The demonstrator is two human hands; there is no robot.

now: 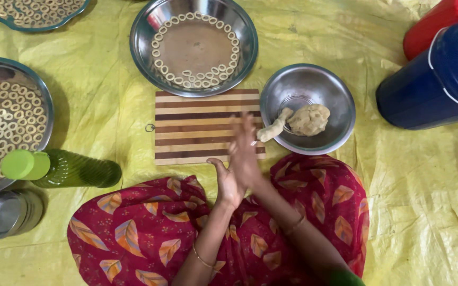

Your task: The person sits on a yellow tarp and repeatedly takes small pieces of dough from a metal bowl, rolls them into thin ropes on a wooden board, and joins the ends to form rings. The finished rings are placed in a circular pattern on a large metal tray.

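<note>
A thin dough strip [254, 142] is pressed between the flat left hand [227, 182] and right hand [244, 151] at frame centre, over the board [197, 127]. Several trays hold finished rings [6, 122]; a dough lump [308, 119] is left in the bowl [335, 95].

1. Open room is left on the striped board [197, 127], bare ahead of the pressed-together hands [239, 164].
2. The right side is closed by a dough bowl [307, 108].
3. The far edge is blocked by a ring-lined dish [194, 45].
4. The left is barred by a green bottle [62, 168].
</note>
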